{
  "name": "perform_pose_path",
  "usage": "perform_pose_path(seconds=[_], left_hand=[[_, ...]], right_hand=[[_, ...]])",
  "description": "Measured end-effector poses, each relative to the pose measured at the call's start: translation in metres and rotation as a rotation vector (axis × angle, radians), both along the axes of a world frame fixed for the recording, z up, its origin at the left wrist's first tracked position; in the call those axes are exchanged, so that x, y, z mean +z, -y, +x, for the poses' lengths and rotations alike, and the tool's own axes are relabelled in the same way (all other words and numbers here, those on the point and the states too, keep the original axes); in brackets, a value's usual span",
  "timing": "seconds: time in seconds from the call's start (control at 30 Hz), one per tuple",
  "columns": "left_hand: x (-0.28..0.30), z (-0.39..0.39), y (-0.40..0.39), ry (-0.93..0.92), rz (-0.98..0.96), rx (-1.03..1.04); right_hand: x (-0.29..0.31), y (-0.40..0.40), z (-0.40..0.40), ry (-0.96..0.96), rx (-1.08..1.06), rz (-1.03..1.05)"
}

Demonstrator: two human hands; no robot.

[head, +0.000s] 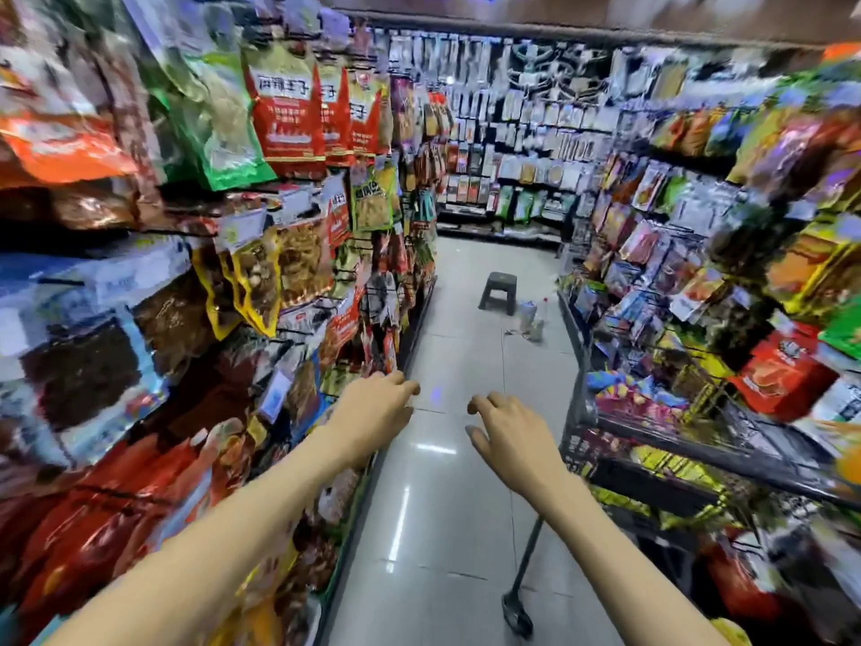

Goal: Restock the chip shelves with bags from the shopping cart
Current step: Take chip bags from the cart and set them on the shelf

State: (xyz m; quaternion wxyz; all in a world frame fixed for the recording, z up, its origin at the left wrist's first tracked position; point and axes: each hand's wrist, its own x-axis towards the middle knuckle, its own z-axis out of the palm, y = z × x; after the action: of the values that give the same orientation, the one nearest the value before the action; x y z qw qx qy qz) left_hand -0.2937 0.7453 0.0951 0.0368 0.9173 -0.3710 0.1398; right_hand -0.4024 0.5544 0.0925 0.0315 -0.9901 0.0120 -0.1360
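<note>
Aisle view from the head camera. Both hands are empty, fingers loosely spread and slightly curled: left hand (372, 405) close to the left shelves (195, 291), right hand (508, 428) over the floor (442, 505), just left of the cart (689, 435). The bags (633, 389) to be shelved lie heaped in the cart basket, at the right, against the right-hand shelves. Judged from their look, they are light, air-filled and crinkly, with slick film and crushable contents; a gentle hold on the top seam or both side edges would suit. Motion blur smears most packaging, so labels and bag count cannot be read. The cart's handle and lower tray are only partly visible. A stool (499, 291) stands farther down the aisle.
</note>
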Motion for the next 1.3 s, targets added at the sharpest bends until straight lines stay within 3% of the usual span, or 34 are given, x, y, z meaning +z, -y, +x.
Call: perform_pose_path(seconds=[0.17,0.27,0.8,0.93,1.3], left_hand=[[-0.022,0.068,0.056,-0.083,0.14,-0.117],[-0.034,0.112,0.09,-0.123,0.131,-0.123],[-0.057,0.352,0.305,-0.169,0.237,-0.161],[-0.072,0.388,0.358,-0.253,0.266,-0.177],[-0.102,0.51,0.526,-0.222,0.331,-0.462]], right_hand=[[-0.024,0.03,0.047,-0.118,-0.122,0.009],[-0.04,0.059,0.084,-0.183,-0.177,0.038],[-0.066,0.277,0.331,-0.161,-0.167,0.057],[-0.084,0.32,0.362,-0.211,-0.203,0.103],[-0.128,0.452,0.434,-0.341,-0.485,0.169]])
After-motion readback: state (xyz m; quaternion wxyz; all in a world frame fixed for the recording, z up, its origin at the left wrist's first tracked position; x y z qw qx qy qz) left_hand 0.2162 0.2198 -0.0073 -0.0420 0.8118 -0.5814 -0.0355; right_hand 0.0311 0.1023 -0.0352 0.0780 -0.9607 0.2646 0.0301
